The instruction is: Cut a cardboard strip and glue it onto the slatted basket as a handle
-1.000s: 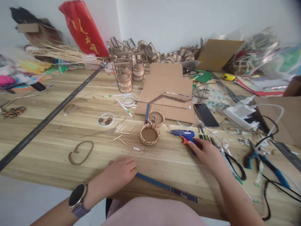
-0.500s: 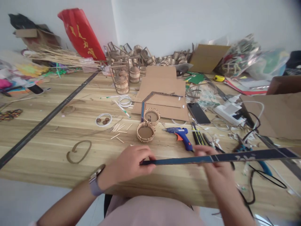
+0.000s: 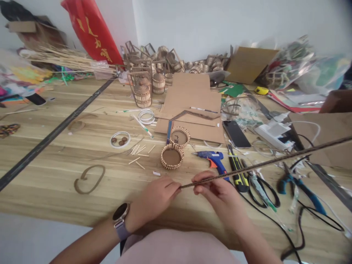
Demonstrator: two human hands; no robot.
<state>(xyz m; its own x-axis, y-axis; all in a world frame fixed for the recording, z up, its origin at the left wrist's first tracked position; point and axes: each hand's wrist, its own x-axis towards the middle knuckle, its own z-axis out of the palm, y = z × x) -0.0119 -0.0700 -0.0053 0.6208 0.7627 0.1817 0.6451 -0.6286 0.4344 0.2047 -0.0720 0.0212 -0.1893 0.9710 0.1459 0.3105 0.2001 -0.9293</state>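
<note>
A long, thin cardboard strip (image 3: 264, 161) is seen edge-on, rising to the right from my fingers. My left hand (image 3: 158, 196) pinches its near end. Close beside it, my right hand (image 3: 217, 190) grips the strip between thumb and fingers. Just beyond my hands are two small round holders walled with short sticks, a nearer one (image 3: 172, 157) and a farther one (image 3: 180, 136), touching each other. To their right lies a blue glue gun (image 3: 213, 157), its handle partly behind the strip.
A yellow-black utility knife (image 3: 238, 172), scissors (image 3: 264, 190) and blue-handled pliers (image 3: 301, 185) lie at right. A phone (image 3: 236, 134) and power strip (image 3: 272, 130) are farther back. Cardboard sheets (image 3: 189, 91) and small stick-walled baskets (image 3: 143, 93) stand behind. A curled strip (image 3: 89, 179) lies at left.
The strip has turned from its dark printed face to its edge, and its far end has risen. My right hand has moved left along it, close to my left hand.
</note>
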